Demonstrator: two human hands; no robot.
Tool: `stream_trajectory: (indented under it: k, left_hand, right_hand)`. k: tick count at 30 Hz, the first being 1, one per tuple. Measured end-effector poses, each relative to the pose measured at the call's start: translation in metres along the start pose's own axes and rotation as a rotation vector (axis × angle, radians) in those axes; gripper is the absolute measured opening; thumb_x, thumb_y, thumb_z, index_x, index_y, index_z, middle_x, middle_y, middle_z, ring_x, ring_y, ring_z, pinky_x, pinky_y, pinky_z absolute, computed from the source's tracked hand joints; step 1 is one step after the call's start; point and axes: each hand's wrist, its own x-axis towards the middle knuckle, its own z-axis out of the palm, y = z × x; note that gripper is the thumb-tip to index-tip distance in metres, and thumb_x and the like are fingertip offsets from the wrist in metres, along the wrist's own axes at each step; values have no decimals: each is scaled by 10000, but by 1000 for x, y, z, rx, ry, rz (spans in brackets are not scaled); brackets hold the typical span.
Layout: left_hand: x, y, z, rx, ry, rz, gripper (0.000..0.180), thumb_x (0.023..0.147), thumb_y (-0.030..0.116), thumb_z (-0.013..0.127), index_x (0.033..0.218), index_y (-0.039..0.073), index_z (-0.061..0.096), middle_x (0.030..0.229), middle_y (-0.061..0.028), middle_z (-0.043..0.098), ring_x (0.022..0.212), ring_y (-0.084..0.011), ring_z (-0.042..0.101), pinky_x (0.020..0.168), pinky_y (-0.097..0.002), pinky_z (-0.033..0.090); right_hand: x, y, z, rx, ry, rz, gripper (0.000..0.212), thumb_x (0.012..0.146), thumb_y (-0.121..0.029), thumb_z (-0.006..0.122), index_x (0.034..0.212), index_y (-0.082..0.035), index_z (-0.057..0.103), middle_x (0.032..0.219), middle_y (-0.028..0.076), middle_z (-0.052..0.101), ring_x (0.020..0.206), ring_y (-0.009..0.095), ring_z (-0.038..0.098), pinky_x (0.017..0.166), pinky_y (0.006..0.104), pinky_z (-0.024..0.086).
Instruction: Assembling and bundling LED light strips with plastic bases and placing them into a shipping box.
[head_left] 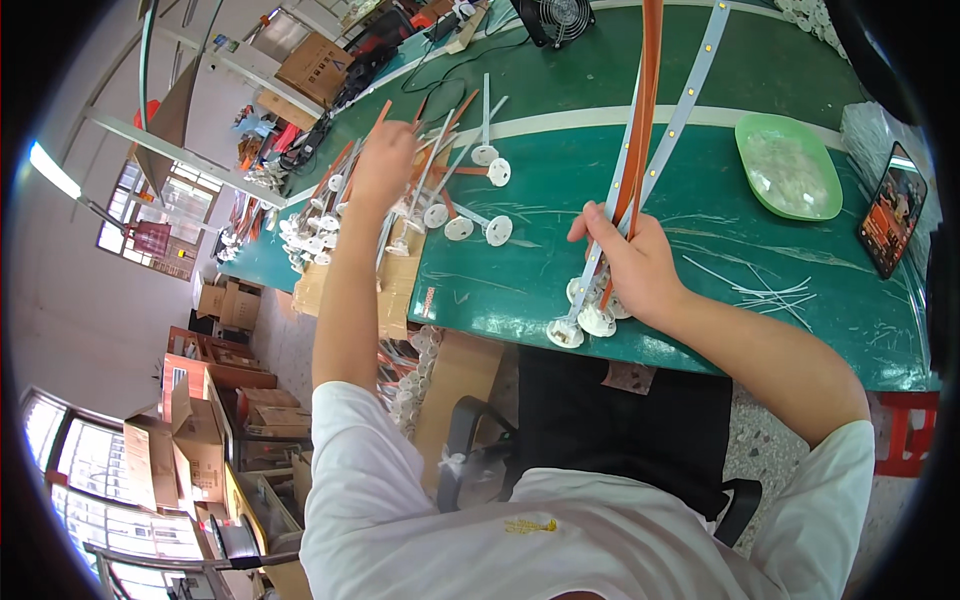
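Observation:
My right hand [640, 262] is closed around a bundle of LED strips [682, 102], some white with small yellow chips, others orange-brown. The strips stand up from the green table, and their white round end caps [565, 333] are bunched below the hand near the table's front edge. Further left, my left hand [383, 165] is over a heap of similar strips with white round caps [322, 222], its fingers curled. An orange strip shows just above those fingers; whether they grip it is hidden. Several capped strips [498, 231] lie loose between the two hands.
A light green bowl [825, 196] of small clear pieces stands at right, beside a phone [893, 208] and plastic bags. Thin white strips [770, 292] lie scattered on the table. Cardboard [402, 290] lies under the heap. A black fan [557, 18] stands at the back.

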Motion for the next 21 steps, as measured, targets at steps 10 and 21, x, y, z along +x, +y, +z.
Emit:
stream_trajectory:
  k: [10, 21]
  left_hand:
    - [67, 33, 60, -246, -417, -493, 506, 877, 473, 550, 883, -26, 638, 877, -229, 668, 802, -381, 657, 716, -453, 503]
    - [62, 45, 46, -273, -644, -468, 413, 598, 307, 722, 822, -38, 684, 873, -233, 682, 845, -360, 674, 812, -414, 527]
  right_hand:
    - [1, 2, 0, 15, -18, -4, 335, 976, -327, 523, 790, -58, 598, 724, -7, 514, 674, 77, 472, 611, 250, 384]
    - [1, 0, -1, -28, -71, -43, 334, 979, -334, 513, 786, -69, 580, 714, -14, 484, 672, 77, 451, 621, 256, 378]
